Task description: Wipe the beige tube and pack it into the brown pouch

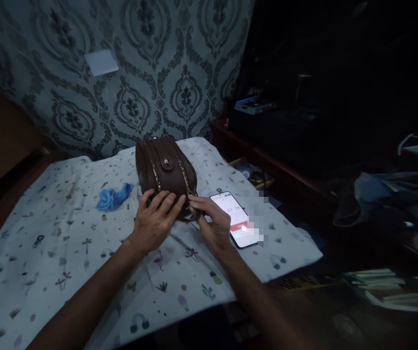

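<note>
A brown handbag [165, 167] with two gold zippers and a small gold clasp lies on the white patterned cloth [114, 291]. My left hand [155, 218] presses its curled fingers over the near end of the bag and holds it. At the near end of the right-hand zipper, my right hand [212, 221] is closed in a pinch, apparently on the zipper pull, which the fingers mostly hide. A crumpled blue cloth [114, 197] lies left of the bag. Just right of my right hand is a phone [231, 206] with a lit timer screen.
Patterned wallpaper [132, 102] with a white paper [101, 62] on it rises behind the table. Right of the table are a dark wooden ledge [245, 146] and an open drawer [254, 177] with small items. A stack of papers or books [391, 287] sits lower right.
</note>
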A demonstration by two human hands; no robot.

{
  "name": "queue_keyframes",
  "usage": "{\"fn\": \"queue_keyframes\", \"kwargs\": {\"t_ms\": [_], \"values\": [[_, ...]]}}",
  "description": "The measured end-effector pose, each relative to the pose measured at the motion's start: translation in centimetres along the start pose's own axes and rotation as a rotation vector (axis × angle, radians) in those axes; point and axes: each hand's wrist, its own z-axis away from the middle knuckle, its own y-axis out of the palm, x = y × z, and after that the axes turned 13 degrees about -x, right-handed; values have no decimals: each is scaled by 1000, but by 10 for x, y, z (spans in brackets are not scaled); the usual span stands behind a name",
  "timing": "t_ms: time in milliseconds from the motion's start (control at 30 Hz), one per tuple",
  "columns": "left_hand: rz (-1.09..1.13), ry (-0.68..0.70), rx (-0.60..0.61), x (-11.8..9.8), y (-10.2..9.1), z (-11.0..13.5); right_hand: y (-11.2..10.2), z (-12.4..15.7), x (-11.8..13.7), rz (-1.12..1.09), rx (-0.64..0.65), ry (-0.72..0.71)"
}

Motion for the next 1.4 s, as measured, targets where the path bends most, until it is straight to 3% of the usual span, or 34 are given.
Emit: {"fn": "queue_keyframes", "kwargs": {"t_ms": [1033,1400], "values": [[27,56,-72,3,-3,-2,2,1,0,2,-34,4],[141,-12,-93,5,1,8,1,-1,3,72,17,-34]]}}
